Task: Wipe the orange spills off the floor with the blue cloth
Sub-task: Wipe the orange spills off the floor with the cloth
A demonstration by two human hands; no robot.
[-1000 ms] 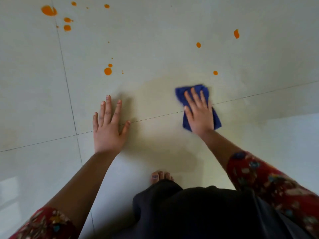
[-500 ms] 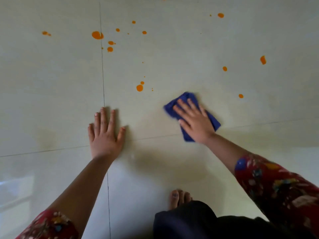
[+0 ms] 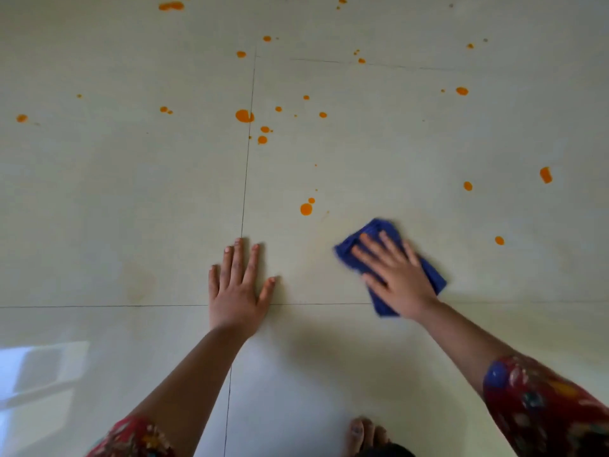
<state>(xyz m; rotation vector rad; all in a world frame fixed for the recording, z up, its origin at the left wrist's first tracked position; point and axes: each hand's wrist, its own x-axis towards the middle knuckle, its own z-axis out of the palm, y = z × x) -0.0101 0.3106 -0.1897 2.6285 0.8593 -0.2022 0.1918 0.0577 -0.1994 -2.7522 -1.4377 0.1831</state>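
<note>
My right hand [image 3: 397, 275] lies flat with spread fingers on the folded blue cloth [image 3: 435, 278], pressing it to the pale tiled floor [image 3: 131, 199]. My left hand [image 3: 235, 288] rests flat on the floor to the cloth's left, fingers apart, holding nothing. Several orange spills dot the floor beyond both hands: a round drop [image 3: 306, 209] just up-left of the cloth, a larger blot [image 3: 244, 116] on a tile joint farther off, a drop [image 3: 499, 240] right of the cloth, and an oblong one [image 3: 545, 175] at far right.
Dark tile joints cross near my left hand. Under and around the cloth the floor shows a faint yellowish smear. My bare toes [image 3: 362, 433] and dark clothing sit at the bottom edge. A bright window reflection [image 3: 39, 374] lies at lower left.
The view has tilted up, showing more spills farther away. My right hand slid the cloth to the left and turned it slightly. The left hand stayed planted on the floor.
</note>
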